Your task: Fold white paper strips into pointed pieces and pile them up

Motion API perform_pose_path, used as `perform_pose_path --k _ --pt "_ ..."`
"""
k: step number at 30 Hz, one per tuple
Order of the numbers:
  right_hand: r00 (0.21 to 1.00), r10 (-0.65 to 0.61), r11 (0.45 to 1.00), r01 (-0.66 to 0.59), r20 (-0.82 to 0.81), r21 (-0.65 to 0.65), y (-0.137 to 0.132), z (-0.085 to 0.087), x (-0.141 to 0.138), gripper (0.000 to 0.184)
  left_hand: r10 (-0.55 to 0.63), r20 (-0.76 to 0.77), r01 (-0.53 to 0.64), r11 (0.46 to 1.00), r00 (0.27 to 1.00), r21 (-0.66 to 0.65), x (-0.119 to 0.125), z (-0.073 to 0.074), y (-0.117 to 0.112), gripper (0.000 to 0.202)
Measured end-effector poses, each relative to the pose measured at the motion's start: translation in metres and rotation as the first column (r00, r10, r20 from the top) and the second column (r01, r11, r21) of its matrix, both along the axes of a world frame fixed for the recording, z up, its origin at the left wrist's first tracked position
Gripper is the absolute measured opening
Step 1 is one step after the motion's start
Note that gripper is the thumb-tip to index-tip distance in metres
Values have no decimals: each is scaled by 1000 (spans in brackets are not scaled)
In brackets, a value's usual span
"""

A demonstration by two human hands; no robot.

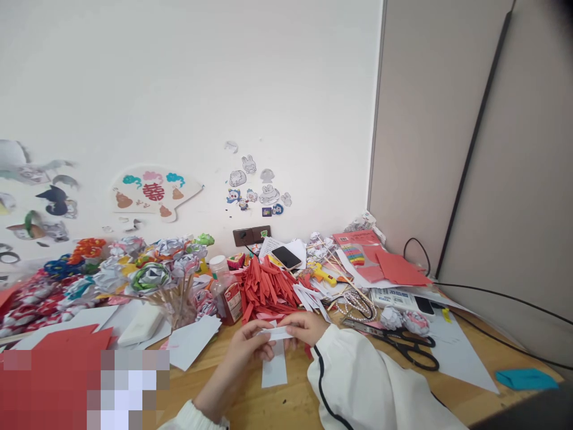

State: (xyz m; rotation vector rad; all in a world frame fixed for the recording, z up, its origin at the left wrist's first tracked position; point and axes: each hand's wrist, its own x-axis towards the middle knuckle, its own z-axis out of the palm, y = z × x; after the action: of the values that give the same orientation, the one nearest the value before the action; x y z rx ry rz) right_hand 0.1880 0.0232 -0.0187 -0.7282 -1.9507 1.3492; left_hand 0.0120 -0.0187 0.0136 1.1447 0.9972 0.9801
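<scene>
Both hands meet over the front middle of the wooden table. My left hand (254, 343) pinches one end of a folded white paper strip (278, 334), and my right hand (308, 327) grips its other end. Under the hands lies a flat white paper strip (274, 370) on the tabletop. Just beyond my fingers is a heap of folded red paper strips (267, 283), with several white paper strips (312, 298) to its right.
Paper flowers (152, 278) and a bottle of reddish liquid (226, 292) stand at left. Black-handled scissors (409, 346) lie right of my sleeve. Farther back are a phone (286, 258), a yellow glue gun (323, 275) and red paper (400, 267). Cables cross the right side.
</scene>
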Motion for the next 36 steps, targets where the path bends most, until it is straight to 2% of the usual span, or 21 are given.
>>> perform_pose_path --k 5,7,11,14,16,21,25,28,34,36 --pt "999 -37 998 37 -3 44 -5 5 0 34 5 134 2 998 991 -56 -1 2 -5 17" --pt "998 -57 991 53 28 124 -7 8 1 32 22 151 -8 996 988 -92 -3 0 -4 17" --pt "989 -129 924 93 75 370 -10 12 1 30 108 203 -77 985 973 -153 -6 -2 -4 15" --pt "973 -215 886 156 89 436 -10 10 -1 25 131 221 -101 985 966 -139 -5 -1 -5 13" --pt "955 -281 864 209 95 458 -10 9 -2 20 103 144 -89 991 984 -96 -2 -1 -4 18" --pt "965 -259 916 232 42 327 -9 6 -2 18 99 -155 -83 991 983 108 3 -7 3 25" --pt "964 -265 947 261 -1 185 -4 1 -2 21 194 -316 -87 942 929 323 1 -12 7 28" --pt "963 -269 958 266 16 111 -1 -2 -2 25 255 -407 -69 906 877 417 1 -12 4 28" --pt "974 -220 970 213 53 115 -5 0 -4 17 239 -611 166 831 754 530 7 -5 -6 21" --pt "980 -196 976 190 43 108 -7 0 -6 14 256 -645 202 812 720 548 9 -5 -8 21"
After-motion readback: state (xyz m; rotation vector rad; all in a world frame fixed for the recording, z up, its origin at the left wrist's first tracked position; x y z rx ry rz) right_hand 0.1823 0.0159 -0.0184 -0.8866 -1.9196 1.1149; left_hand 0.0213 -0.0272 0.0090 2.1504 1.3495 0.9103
